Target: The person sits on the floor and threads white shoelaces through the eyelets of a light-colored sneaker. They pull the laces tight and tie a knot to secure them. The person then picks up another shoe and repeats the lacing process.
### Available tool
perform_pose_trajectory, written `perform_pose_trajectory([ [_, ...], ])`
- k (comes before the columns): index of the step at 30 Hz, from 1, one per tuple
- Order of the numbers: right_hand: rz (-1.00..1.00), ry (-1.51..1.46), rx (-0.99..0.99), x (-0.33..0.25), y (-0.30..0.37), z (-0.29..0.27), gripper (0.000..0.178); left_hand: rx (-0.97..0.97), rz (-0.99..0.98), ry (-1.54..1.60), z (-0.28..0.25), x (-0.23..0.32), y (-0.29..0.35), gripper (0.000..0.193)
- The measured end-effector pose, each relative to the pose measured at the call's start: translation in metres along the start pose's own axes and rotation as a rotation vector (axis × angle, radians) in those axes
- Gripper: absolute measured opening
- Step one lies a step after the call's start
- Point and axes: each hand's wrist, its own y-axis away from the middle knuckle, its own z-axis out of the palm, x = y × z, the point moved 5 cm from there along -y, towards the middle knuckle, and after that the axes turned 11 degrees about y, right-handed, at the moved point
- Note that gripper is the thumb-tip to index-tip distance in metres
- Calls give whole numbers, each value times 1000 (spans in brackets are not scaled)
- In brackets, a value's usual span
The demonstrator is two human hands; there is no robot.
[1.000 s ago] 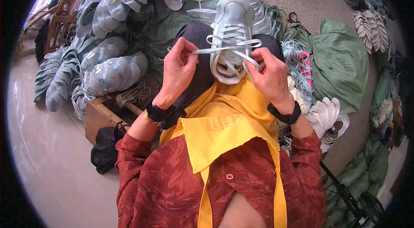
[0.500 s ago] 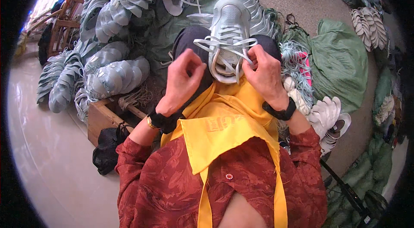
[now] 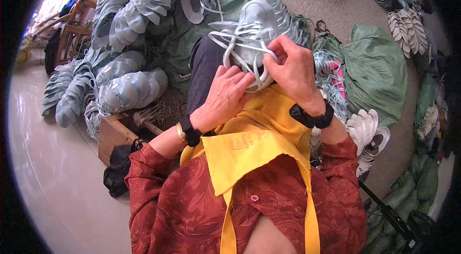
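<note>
A pale grey-blue shoe upper lies on my lap with its toe pointing away from me. White laces run through its eyelets, with loose loops crossing over the tongue and opening. My left hand is closed at the left edge of the collar, its fingers curled over the rim. At the right side of the opening, my right hand pinches a lace between thumb and index finger. The fingertips of both hands are partly hidden.
Stacks of pale blue shoe uppers lie at left beside a wooden box. A green sack sits at right, near tangled laces and white uppers. My yellow apron covers my front.
My left hand has come down and right onto the shoe's collar from beside it. The right hand has shifted slightly up and keeps pinching the lace. The shoe has tilted a little.
</note>
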Motion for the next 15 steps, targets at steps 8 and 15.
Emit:
perform_pose_trajectory([
  [8,-69,-42,-93,29,28,-1,17,415,-313,631,-33,-26,27,38],
  [15,-397,211,-340,47,44,45,33,523,-334,842,-43,-28,38,36],
])
